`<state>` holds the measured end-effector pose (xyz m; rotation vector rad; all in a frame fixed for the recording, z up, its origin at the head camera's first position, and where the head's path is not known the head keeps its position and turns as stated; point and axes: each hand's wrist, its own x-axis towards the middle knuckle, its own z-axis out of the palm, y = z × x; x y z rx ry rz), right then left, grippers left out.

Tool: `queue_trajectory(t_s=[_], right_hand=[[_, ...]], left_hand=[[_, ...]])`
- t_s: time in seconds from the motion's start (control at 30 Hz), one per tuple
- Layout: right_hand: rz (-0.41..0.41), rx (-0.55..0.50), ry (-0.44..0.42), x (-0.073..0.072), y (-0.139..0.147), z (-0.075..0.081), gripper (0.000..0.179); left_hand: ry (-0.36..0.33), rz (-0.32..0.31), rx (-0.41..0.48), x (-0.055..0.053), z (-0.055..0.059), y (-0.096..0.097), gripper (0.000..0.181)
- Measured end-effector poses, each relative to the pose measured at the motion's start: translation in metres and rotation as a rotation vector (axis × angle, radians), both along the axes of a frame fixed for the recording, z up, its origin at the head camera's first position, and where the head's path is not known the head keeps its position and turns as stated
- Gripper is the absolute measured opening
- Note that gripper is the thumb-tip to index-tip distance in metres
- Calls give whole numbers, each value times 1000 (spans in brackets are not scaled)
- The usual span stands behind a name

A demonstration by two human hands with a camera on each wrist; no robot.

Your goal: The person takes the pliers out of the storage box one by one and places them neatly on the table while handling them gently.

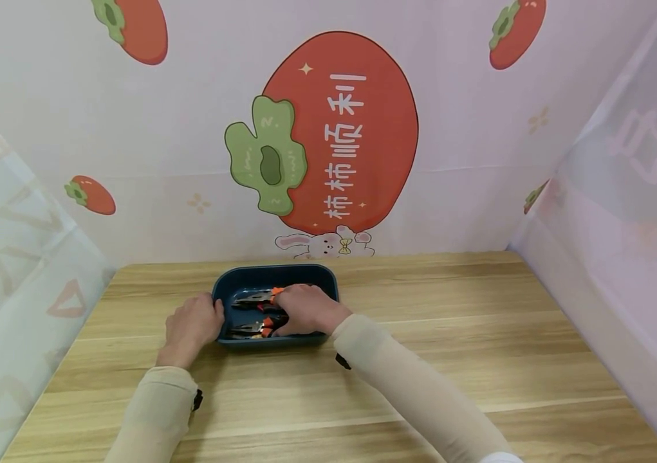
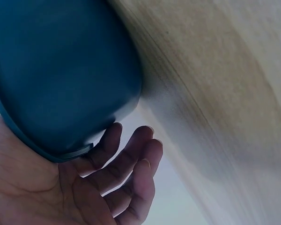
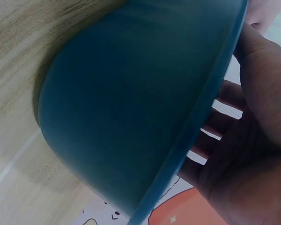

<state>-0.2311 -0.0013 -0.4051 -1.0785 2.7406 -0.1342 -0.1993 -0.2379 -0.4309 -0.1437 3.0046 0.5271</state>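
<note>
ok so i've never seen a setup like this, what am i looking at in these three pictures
There's no robot here: these are a person's bare left hand and right hand, with beige sleeves behind them. The big picture comes from a camera worn on the head, looking forward and down. The two smaller ones come from cameras on the wrists, one each, so they show the hands up close and at odd angles.

On the light wood-grain tabletop sits a dark blue, rounded rectangular bin. Inside lie metal-nosed pliers with orange-and-black handles, at least two pairs. The left hand grips the bin's left end. The right hand reaches inside, over the handles; its fingertips are hidden, so I can't tell whether it holds any.
</note>
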Motion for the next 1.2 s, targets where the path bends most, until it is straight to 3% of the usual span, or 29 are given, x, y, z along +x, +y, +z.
queue_trajectory(t_s=[0.47,1.2], right_hand=[[-5,19,3,-1,-8,-9,41],[0,20,-63,0,-8,-9,29]], left_hand=[[-27,15,-13,-1,0,2,37],[-21,41,0,-1,-3,5,38]])
